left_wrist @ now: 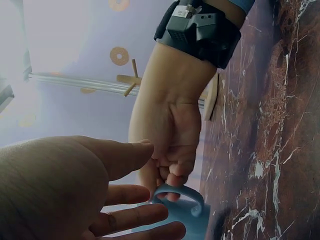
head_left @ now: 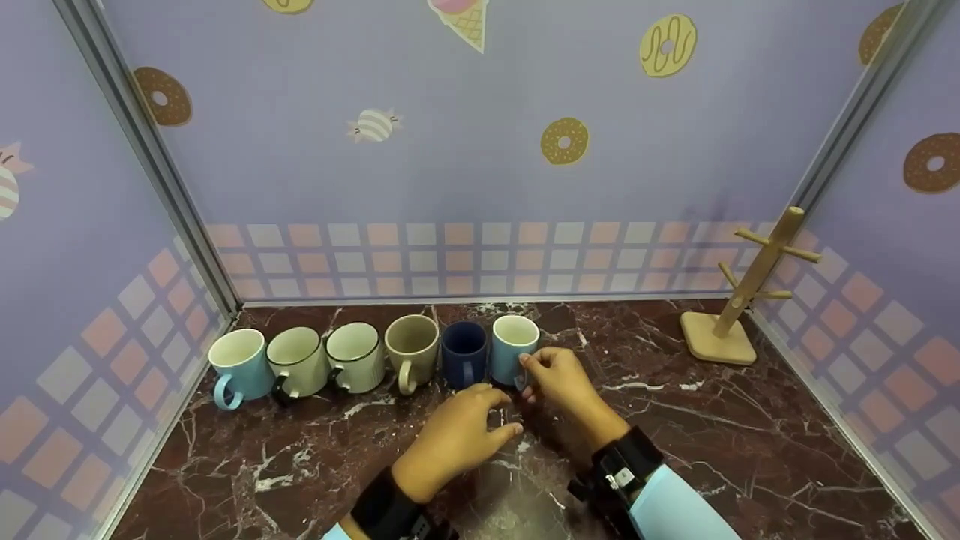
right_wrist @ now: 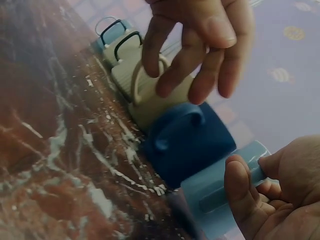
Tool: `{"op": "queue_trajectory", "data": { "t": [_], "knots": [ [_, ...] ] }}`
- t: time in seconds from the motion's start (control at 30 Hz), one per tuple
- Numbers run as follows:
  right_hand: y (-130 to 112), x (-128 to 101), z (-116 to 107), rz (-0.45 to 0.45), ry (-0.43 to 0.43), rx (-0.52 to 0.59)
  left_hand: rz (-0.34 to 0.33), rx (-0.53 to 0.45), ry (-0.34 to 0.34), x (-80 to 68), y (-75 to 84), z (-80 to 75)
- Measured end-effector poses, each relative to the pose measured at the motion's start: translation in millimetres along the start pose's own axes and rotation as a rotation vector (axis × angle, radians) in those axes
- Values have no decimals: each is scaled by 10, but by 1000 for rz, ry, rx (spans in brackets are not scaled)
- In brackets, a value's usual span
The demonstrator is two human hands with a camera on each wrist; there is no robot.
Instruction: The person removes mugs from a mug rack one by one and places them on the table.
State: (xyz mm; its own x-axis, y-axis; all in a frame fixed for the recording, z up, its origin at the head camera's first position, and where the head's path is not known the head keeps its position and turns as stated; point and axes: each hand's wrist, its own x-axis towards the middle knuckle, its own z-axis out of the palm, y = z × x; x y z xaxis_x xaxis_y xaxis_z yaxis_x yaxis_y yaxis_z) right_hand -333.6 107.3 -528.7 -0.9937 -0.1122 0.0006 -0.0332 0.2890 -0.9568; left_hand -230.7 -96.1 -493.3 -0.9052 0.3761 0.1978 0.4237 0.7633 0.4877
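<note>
— What are your hands doing?
— My left hand [head_left: 457, 439] hovers nearest me, fingers loose, holding nothing. My right hand [head_left: 559, 379] pinches the handle of the light blue mug [head_left: 512, 349].
— Where's that mug?
— Right end of the row, touching the navy mug [head_left: 463, 352]. The wooden mug tree [head_left: 739, 292] stands well apart.

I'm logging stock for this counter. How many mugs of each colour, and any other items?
Light blue mugs: 2
Pale green-white mugs with dark handles: 2
Beige mug: 1
Navy mug: 1
Wooden mug tree: 1
Total: 7
</note>
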Motion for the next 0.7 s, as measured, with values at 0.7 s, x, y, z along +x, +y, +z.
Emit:
{"op": "queue_trajectory", "data": {
  "t": [0.7],
  "knots": [
    [81, -44, 133, 40, 4, 24, 20, -26, -15, 16, 30, 26]
  ]
}}
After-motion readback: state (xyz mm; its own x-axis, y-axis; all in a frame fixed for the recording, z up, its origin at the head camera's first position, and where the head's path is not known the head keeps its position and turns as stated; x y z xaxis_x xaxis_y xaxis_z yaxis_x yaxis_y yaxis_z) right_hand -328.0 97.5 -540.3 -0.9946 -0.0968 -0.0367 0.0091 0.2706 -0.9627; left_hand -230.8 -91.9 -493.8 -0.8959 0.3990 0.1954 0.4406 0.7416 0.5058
